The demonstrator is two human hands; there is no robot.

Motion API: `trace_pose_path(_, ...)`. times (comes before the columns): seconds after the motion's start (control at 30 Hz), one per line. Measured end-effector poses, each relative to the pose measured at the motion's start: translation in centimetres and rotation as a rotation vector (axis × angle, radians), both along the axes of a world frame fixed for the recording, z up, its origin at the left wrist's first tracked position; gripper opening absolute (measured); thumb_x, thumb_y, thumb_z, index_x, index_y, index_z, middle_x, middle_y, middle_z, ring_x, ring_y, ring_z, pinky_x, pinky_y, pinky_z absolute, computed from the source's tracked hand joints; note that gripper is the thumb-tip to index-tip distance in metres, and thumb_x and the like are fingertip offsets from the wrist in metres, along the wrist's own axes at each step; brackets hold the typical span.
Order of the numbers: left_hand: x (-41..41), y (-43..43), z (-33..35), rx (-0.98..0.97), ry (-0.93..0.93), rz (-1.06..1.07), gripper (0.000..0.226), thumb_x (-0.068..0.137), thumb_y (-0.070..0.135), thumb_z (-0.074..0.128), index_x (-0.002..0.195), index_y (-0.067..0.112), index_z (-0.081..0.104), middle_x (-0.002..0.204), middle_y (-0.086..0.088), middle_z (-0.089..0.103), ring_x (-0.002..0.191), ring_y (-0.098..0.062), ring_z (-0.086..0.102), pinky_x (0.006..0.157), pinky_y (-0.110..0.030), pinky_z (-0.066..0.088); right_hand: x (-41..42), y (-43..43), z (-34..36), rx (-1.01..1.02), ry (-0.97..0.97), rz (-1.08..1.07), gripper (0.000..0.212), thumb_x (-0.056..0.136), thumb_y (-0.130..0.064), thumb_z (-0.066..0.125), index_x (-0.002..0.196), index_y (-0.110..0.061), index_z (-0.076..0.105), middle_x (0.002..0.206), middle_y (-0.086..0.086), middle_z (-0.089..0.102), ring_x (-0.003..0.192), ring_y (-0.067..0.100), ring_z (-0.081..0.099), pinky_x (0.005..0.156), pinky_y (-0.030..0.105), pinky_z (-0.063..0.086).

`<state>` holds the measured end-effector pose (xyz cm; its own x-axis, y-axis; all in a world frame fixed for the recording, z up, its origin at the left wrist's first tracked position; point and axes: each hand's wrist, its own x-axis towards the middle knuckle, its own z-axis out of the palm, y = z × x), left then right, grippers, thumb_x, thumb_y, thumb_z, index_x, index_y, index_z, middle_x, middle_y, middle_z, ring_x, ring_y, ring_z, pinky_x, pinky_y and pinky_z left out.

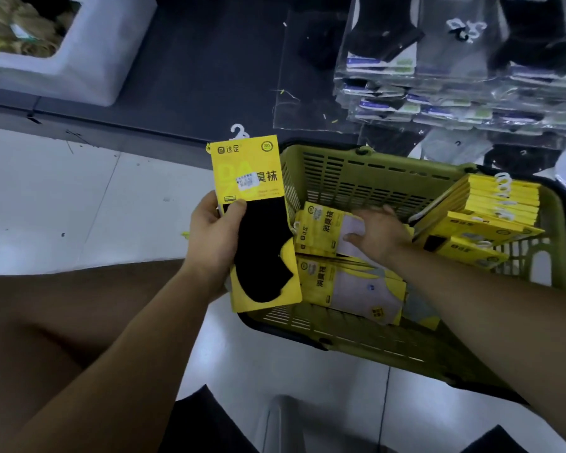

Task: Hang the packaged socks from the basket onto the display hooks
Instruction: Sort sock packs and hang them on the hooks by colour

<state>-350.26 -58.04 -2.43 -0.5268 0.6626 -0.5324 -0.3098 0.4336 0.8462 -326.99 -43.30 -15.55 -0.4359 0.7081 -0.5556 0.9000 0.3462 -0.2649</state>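
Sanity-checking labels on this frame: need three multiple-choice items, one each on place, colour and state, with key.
1. Where is the right hand?
A. on the floor tiles
B. inside the green basket, on a light sock pack
C. on the white box

2. What colour is the sock in the held pack in the left hand?
A. black
B. white
C. grey

3. The held pack is:
A. hung on a display hook
B. lying in the basket
C. held up in the hand, not hung

Key: 1 B, the hand reaches past the basket wall and rests on the pack. 2 A, the sock showing is black. 3 C, the hand grips it and its white hanger hook is on nothing.
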Motion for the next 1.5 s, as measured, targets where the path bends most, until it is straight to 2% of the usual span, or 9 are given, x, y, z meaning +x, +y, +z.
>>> trace_pose_path(0.23,-0.4,0.6,-0.4,-0.014,0.0,0.0,0.034,0.089,0.025,0.062,0.119,0.014,0.072,0.118,-0.016,0.078,0.115,-0.039,0.073,0.103,-0.067,0.054,-1.1,-0.1,-1.3,0.184,-0.069,0.085,0.066,0.086,-0.053,0.071,0.139,-0.019,0.054,0.136,0.007,0.055,0.129,0.032,0.039,0.103,0.041,0.036)
trace_pose_path(0.5,-0.2,0.6,-0.4,-0.012,-0.005,-0.006,0.031,0.089,0.03,0.065,0.117,0.021,0.074,0.117,-0.011,0.079,0.114,-0.034,0.074,0.103,-0.065,0.055,-0.8,0.0,1.2,-0.056,0.069,-0.041,0.061,0.092,-0.045,0.069,0.143,-0.016,0.053,0.148,0.012,0.051,0.135,0.035,0.045,0.111,0.047,0.036)
trace_pose_path(0.6,-0.2,0.4,-0.1,-0.01,-0.04,-0.009,0.028,0.089,0.03,0.065,0.115,0.025,0.075,0.118,-0.01,0.079,0.115,-0.034,0.074,0.104,-0.065,0.055,-0.5,0.6,4.0,-0.216,0.302,-0.195,0.044,0.093,-0.037,0.07,0.123,-0.005,0.066,0.12,0.016,0.067,0.109,0.031,0.063,0.091,0.051,0.049)
trace_pose_path(0.67,-0.3,0.3,0.2,-0.012,-0.078,-0.006,0.029,0.089,0.029,0.065,0.117,0.027,0.074,0.118,-0.01,0.079,0.113,-0.035,0.075,0.102,-0.066,0.055,-0.7,1.3,6.7,-0.245,0.477,-0.324,0.021,0.093,-0.035,0.071,0.104,-0.018,0.072,0.094,-0.003,0.071,0.085,0.014,0.067,0.068,0.038,0.051)
trace_pose_path(0.73,-0.3,0.1,0.3,-0.011,-0.119,0.006,0.03,0.09,0.028,0.064,0.119,0.029,0.072,0.119,-0.009,0.079,0.111,-0.035,0.076,0.099,-0.067,0.056,-1.1,1.9,9.6,-0.227,0.577,-0.387,0.004,0.095,-0.035,0.068,0.099,-0.035,0.07,0.093,-0.019,0.07,0.085,0.004,0.066,0.063,0.025,0.049)
trace_pose_path(1.0,0.4,0.5,1.2,-0.037,-0.017,0.073,0.025,0.091,0.033,0.056,0.114,0.033,0.065,0.121,-0.011,0.074,0.116,-0.038,0.072,0.101,-0.068,0.055,-2.7,1.1,15.9,-0.215,0.807,-0.466,0.012,0.098,-0.03,0.064,0.11,-0.032,0.069,0.107,-0.013,0.073,0.093,0.008,0.07,0.076,0.029,0.053)
trace_pose_path(1.17,0.9,0.9,1.6,-0.047,-0.019,0.108,0.024,0.096,0.032,0.052,0.117,0.028,0.064,0.123,-0.014,0.072,0.117,-0.037,0.07,0.105,-0.067,0.053,-5.0,-1.6,16.8,-0.259,0.881,-0.61,0.02,0.098,-0.029,0.064,0.118,-0.026,0.066,0.113,-0.008,0.072,0.103,0.016,0.069,0.092,0.042,0.055)
trace_pose_path(1.33,2.3,1.5,2.3,0.075,-0.098,-0.042,0.059,0.099,0.053,0.055,0.14,0.01,0.059,0.138,-0.017,0.068,0.127,-0.037,0.067,0.111,-0.061,0.049,-7.8,-4.5,16.3,-0.289,0.786,-0.47,0.026,0.101,-0.037,0.058,0.123,-0.023,0.059,0.12,-0.001,0.064,0.105,0.02,0.064,0.093,0.049,0.054)
trace_pose_path(1.5,0.8,0.7,1.3,0.128,-0.033,-0.084,0.029,0.104,0.021,0.066,0.133,0.017,0.062,0.128,-0.013,0.075,0.116,-0.039,0.073,0.098,-0.066,0.057,-7.5,-3.8,14.2,0.08,0.5,-0.103,0.046,0.104,-0.047,0.03,0.117,-0.018,0.063,0.104,0.007,0.058,0.097,0.026,0.053,0.084,0.038,0.045)
